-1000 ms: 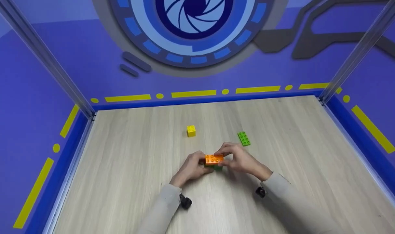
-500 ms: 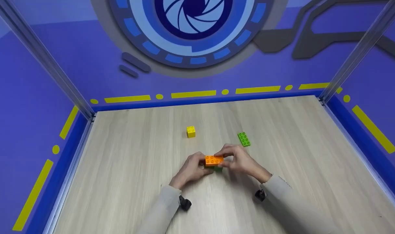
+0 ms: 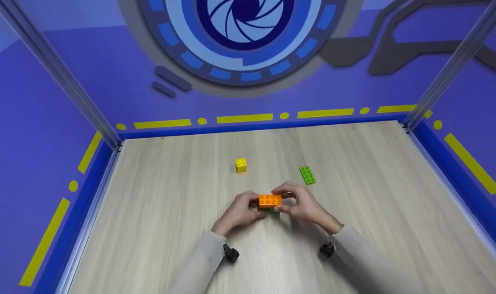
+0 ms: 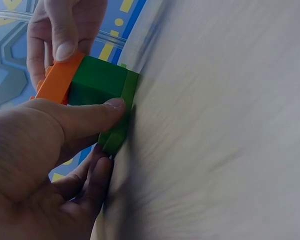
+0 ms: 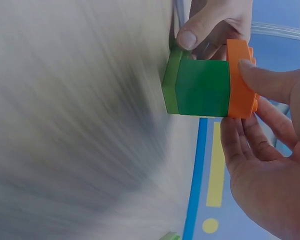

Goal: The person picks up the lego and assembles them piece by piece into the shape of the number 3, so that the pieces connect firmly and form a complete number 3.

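A small stack of toy building bricks stands on the table between the hands. An orange brick (image 3: 270, 200) with studs forms its top, a dark green block (image 5: 202, 87) its middle, and a thin light green plate (image 5: 171, 87) its bottom. My left hand (image 3: 240, 209) grips the stack low on its left, the thumb lying on the light green plate in both wrist views. On the other side my right hand (image 3: 303, 205) pinches the orange brick between thumb and fingers. The orange brick sits flush against the dark green block.
A yellow brick (image 3: 241, 165) stands behind the stack, slightly to its left. Another light green studded plate (image 3: 307, 175) lies flat behind the right hand. Blue printed walls (image 3: 248, 106) border the wooden table (image 3: 170, 183) at the back and sides.
My right fingers have shifted slightly off the top of the orange brick, so its right-hand studs show more. The left hand keeps its hold, and the stack stays nearly in place.
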Demonstrator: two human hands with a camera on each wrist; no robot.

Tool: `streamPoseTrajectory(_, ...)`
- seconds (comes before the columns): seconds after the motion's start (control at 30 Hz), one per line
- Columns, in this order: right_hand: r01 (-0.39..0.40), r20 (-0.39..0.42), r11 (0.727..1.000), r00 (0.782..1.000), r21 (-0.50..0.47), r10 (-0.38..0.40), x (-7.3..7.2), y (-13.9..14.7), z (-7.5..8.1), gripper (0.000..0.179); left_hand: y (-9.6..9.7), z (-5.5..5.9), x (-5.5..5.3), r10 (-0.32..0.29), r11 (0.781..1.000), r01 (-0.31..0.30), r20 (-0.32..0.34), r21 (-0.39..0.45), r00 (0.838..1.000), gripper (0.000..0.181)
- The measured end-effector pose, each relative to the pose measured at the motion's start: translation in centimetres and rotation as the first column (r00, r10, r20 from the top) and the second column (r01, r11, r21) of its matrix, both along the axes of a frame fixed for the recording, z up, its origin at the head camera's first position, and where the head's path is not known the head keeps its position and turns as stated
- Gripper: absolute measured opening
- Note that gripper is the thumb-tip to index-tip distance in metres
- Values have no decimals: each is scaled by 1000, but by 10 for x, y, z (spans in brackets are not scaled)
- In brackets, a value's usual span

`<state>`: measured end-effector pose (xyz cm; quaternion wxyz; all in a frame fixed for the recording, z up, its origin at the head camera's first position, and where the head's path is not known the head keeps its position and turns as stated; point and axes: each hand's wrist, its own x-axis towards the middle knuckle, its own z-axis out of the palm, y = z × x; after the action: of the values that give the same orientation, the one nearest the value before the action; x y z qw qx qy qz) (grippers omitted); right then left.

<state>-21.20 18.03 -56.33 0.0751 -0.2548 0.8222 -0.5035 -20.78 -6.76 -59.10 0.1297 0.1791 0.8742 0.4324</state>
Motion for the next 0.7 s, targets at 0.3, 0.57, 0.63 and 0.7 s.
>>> streamPoseTrajectory(0.3,37,110,996,994,-75,-28,5,7,-11,44,-1,3,1,11,1000,-10,22,-15,1000,33)
streamPoseTrajectory(0.57,45,274,963,961,-265,30,7,9,-19,41,-1,3,4,7,1000,-7,-3,1,1000,28)
streamPoseTrajectory(0.63,59,295,954,955,-293,32,7,10,-21,40,-1,3,4,5,1000,-5,3,6,1000,29)
streamPoseTrajectory(0.7,74,308,947,951,-312,27,7,10,-25,41,-2,3,5,1,1000,-1,15,8,1000,30)
